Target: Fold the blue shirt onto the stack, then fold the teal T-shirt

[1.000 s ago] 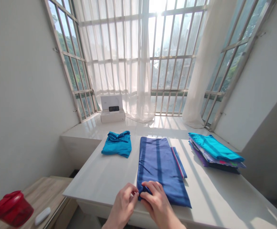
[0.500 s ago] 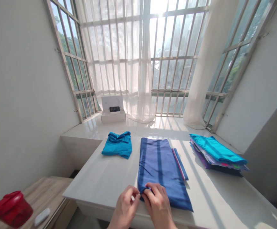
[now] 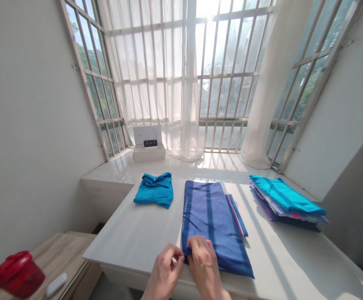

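Observation:
A folded navy-blue garment [image 3: 211,221] lies flat on the white table, with a part that has a white and red stripe sticking out along its right side. My left hand [image 3: 167,264] is at its near left corner, thumb and forefinger pinched at the edge of the cloth. Beside it, my right hand [image 3: 202,260] lies over the same corner with bent fingers gripping the cloth. The bit of fabric between the fingertips is mostly hidden.
A teal folded shirt [image 3: 155,191] lies at the far left of the white table [image 3: 131,241]. On the right is a stack of folded clothes [image 3: 288,200]. A white box [image 3: 149,153] stands on the sill. Lower left, a red bucket [image 3: 15,275] sits on a wooden surface.
My right hand has shifted slightly left, its fingers drawn closer together over the garment's corner. My left hand stays almost in place.

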Tool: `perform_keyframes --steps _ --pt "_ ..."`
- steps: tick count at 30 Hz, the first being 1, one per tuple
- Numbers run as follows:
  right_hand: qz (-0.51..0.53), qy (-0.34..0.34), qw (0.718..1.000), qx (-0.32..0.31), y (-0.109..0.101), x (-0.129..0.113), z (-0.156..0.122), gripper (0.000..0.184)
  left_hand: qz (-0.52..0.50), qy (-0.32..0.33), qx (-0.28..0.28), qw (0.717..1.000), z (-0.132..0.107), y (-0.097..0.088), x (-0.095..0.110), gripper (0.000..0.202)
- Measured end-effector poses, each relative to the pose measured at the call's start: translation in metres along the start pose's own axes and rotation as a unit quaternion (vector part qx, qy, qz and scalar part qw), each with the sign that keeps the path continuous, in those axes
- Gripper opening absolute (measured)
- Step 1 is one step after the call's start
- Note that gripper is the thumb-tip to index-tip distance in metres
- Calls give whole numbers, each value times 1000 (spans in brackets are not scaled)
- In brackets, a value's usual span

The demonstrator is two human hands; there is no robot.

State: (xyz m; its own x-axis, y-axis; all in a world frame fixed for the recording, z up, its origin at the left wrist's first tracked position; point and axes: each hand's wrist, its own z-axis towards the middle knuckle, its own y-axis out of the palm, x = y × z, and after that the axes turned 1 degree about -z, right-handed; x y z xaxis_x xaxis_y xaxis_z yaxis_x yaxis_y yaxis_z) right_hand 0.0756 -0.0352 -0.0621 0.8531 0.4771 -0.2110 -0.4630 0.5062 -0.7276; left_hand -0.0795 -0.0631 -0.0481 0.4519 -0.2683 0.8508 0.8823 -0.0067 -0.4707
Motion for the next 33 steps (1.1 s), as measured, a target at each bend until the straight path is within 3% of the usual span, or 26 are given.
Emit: perform_keyframes --steps 5,10,12,16,24,29,33 --pt "12 -39 996 -75 -11 13 -6 49 70 -3 -10 998 -4 -6 2 22" --pt "50 -55 989 -127 -34 43 -20 40 210 3 -57 976 -2 -18 21 11" --pt "64 -57 986 -144 -44 53 -23 38 222 6 -73 972 2 -17 28 17" --pt "66 -57 987 -133 -51 64 -22 34 204 33 -84 975 13 -2 34 37" --pt "35 -63 993 -88 -27 61 -23 23 211 54 -85 972 26 10 27 25" --pt "43 -71 992 -97 -32 58 -17 25 209 126 -92 965 30 14 22 19" --pt "47 -66 993 -88 -42 79 -24 17 204 113 -90 968 30 14 14 23"
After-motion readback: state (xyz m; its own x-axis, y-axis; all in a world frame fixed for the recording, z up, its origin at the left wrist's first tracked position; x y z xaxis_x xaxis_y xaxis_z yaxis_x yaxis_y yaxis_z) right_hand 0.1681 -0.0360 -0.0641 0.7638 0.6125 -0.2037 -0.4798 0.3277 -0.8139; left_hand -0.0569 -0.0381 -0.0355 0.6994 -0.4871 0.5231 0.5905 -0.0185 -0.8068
